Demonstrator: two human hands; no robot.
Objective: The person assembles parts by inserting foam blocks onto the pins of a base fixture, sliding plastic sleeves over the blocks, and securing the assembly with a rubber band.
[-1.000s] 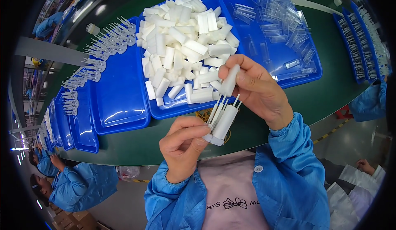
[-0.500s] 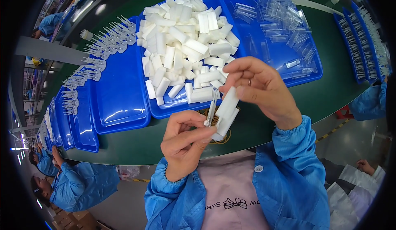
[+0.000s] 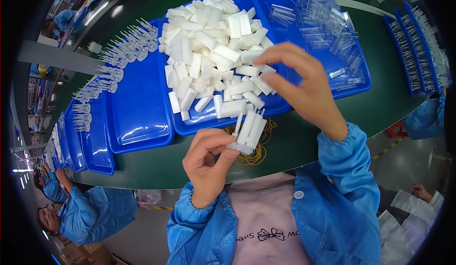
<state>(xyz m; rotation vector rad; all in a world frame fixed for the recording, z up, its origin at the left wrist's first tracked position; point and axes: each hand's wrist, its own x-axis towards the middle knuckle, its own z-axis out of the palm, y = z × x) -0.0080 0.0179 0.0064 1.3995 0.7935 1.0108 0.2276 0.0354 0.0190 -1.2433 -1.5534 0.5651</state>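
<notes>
My left hand [image 3: 209,163] pinches a round, translucent pronged base [image 3: 240,147] by its edge, holding it upright. Two white foam-like blocks [image 3: 251,129] stand side by side on the base, and thin prongs [image 3: 238,121] rise next to them. Thumb and forefinger apart, my right hand [image 3: 311,89] hovers over the near right corner of the pile of loose white blocks [image 3: 204,46], with nothing visible in its grasp. These blocks fill a blue tray [image 3: 204,128] in front of me. Some right-hand fingers are hidden.
Yellowish rubber bands [image 3: 266,137] lie on the green table behind the held base. Clear plastic pieces [image 3: 323,23] sit in a blue tray at right. Similar pronged bases [image 3: 116,58] line trays at left. Filled blue racks [image 3: 415,51] stand far right. Co-workers [image 3: 90,212] sit nearby.
My right hand has let go of the white block and moved up and right, its fingers parting. The base in my left hand has tipped more upright, with two blocks standing on it.
</notes>
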